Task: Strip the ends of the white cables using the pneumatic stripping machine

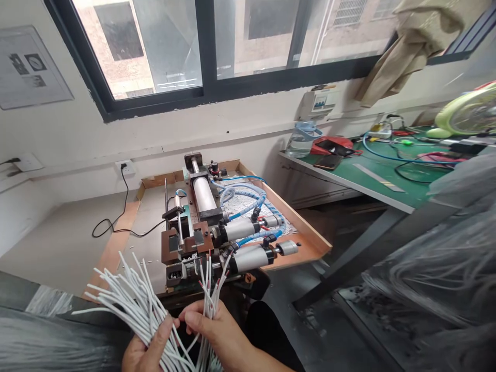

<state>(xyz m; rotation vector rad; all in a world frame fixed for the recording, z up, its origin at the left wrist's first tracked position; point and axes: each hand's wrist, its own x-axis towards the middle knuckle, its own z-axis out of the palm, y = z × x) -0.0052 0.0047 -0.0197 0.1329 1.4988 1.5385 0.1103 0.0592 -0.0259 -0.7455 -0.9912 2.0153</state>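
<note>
Fingers [163, 331] of the left hand [146, 351] close round a thick, splayed bundle of white plastic-coated wires [134, 299]; the right hand [222, 330] holds a thinner, red-tipped white bunch [210, 304] before the silver-cylindered metal machine [209, 215]. Keeping both apart would likely limit tangling.

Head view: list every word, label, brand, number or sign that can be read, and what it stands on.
No text can be read.
Wall sheet: any print too faint.
Orange mark on the black casing below the machine: too small to make out.
Switch box: any lettering too small.
</note>
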